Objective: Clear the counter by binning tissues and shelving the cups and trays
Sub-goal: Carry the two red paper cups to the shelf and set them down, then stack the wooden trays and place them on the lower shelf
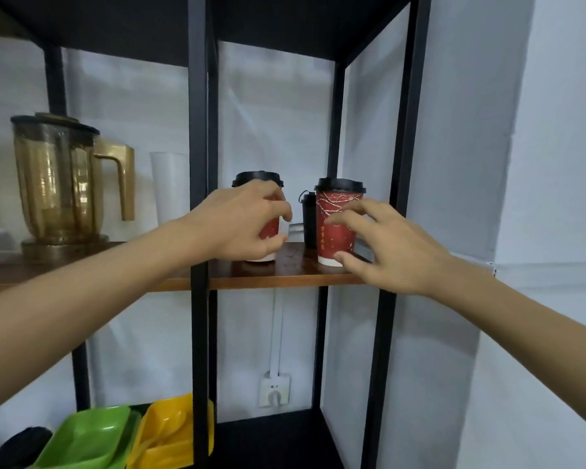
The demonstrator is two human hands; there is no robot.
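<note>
Setting both cups square on the wooden shelf (285, 270) was the step in hand, I judged. The left hand (241, 221) was wrapped around the left red cup (269, 230), which stood on the board; it should let go straight back without tipping it. The right hand (383, 245), fingers spread and barely off the right red cup (337, 221), looked to be releasing. Gold characters ran down that cup (too small to read).
</note>
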